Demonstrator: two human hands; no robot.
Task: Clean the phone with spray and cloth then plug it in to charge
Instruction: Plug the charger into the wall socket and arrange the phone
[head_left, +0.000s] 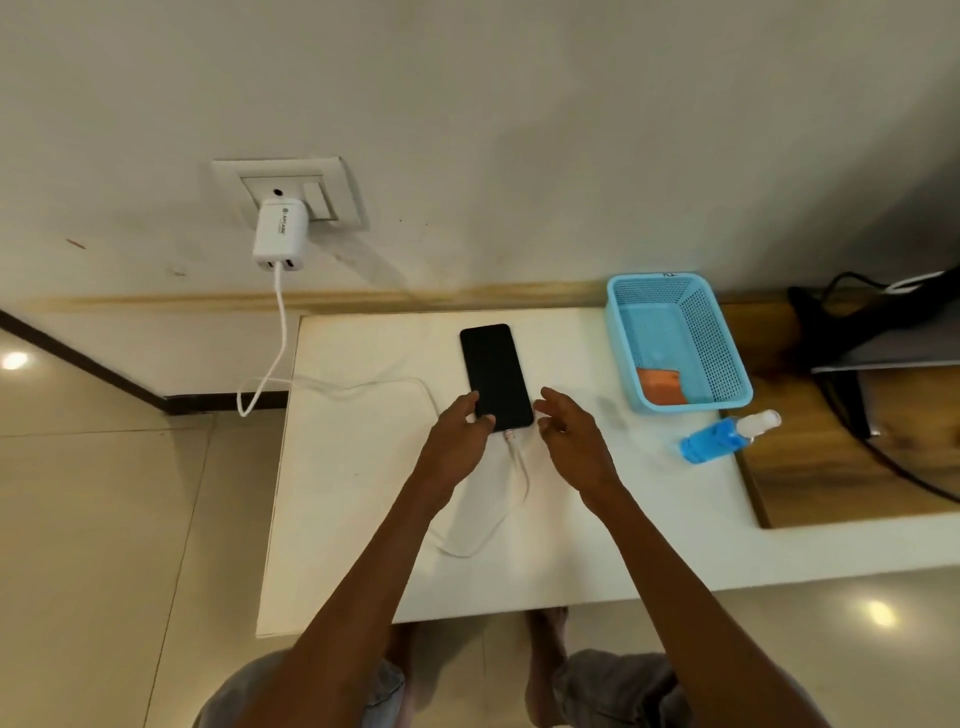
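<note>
A black phone (496, 374) lies flat, screen dark, on the white table (363, 519). A white cable (519, 467) is plugged into its near end and loops back to the white charger (278, 234) in the wall socket (311, 182). My left hand (460, 441) touches the phone's near left corner, thumb on the screen edge. My right hand (569, 436) hovers just right of the phone with fingers relaxed, holding nothing. The blue spray bottle (727, 436) lies on its side at the table's right edge. An orange cloth (660, 387) sits in the blue basket (727, 364).
The basket stands at the table's back right by the wall. Right of the table is a wooden surface (831, 467) with black cables and a dark device (883, 332). Tiled floor lies to the left and in front.
</note>
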